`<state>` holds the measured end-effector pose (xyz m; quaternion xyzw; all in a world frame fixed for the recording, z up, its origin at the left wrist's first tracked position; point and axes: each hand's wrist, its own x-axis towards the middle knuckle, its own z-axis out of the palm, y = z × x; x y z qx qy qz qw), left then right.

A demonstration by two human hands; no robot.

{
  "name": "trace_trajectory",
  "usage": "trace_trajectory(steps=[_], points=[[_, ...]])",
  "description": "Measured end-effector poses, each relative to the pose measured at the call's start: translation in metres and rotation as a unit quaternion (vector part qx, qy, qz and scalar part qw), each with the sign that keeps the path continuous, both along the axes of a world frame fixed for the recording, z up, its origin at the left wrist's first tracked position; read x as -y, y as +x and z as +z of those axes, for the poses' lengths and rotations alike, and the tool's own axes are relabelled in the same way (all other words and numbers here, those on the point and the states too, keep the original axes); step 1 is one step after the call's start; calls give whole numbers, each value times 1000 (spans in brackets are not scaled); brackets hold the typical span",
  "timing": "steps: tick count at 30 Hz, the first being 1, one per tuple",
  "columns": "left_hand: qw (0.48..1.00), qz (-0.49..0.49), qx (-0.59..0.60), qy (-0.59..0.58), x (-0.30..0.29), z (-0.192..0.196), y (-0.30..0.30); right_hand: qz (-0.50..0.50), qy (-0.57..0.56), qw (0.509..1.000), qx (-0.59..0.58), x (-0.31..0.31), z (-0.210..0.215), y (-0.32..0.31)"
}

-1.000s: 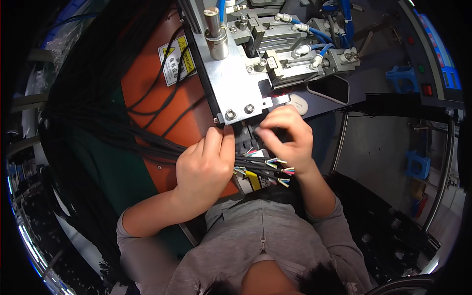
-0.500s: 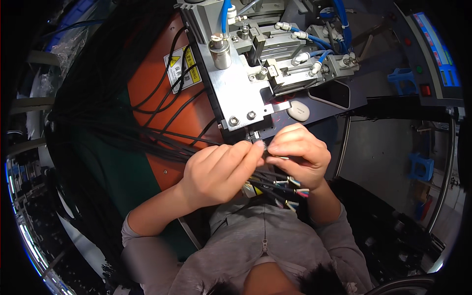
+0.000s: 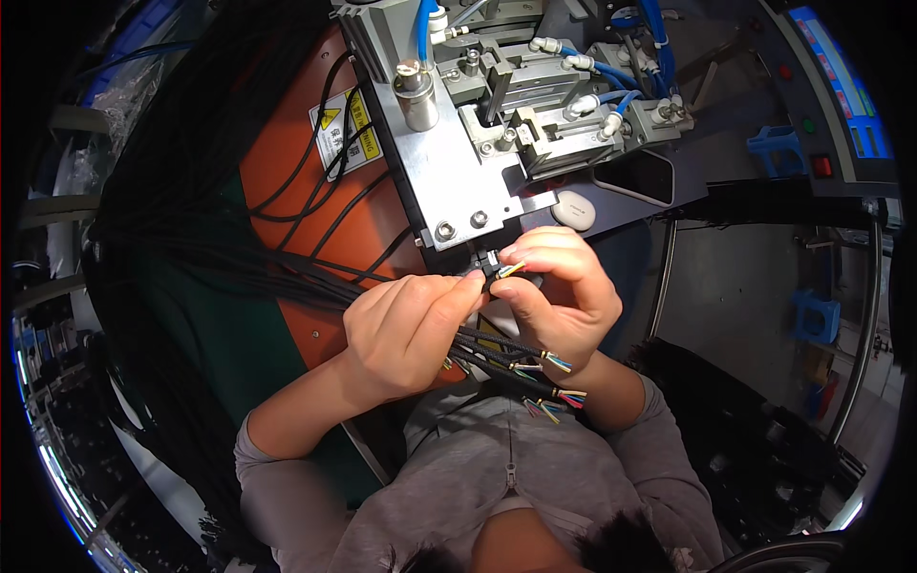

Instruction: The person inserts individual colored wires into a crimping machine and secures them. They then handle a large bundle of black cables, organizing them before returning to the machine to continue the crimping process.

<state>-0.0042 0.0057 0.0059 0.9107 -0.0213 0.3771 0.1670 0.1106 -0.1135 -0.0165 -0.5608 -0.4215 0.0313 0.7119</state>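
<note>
My left hand [image 3: 406,329] is closed in a pinch on the end of a black cable, just in front of the metal fixture [image 3: 444,172]. Short coloured wires [image 3: 513,270], white and yellow among them, fan out from that end. Around them my right hand [image 3: 571,291] is open, its thumb and fingertips apart on either side of the wires. A small black part [image 3: 487,258] sits beyond the fingertips at the fixture's edge. Below the hands hang several black braided cables [image 3: 501,355] with stripped-back ends showing coloured wires [image 3: 571,396].
Blue air hoses [image 3: 611,72] run to the fixture's cylinders. A white oval case [image 3: 573,210] and a phone [image 3: 635,179] lie right of it. More black cables [image 3: 330,224] cross the orange surface [image 3: 272,172] at left. A screen panel [image 3: 845,86] stands at far right.
My right thumb and fingers have spread apart, and the coloured wires now show between them. Both hands have shifted slightly left, as has the whole view.
</note>
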Motion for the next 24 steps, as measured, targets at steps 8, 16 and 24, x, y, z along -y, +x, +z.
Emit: trace_trajectory(steps=[8,16,24], points=[[1000,4,-4,14,1,-1,-1,49,-101,981,157,-1,21,13],[999,-5,-36,0,3,-2,1,188,-98,951,-225,6,14,22],[1000,5,-17,20,4,-3,0,238,-152,957,-64,7,16,31]])
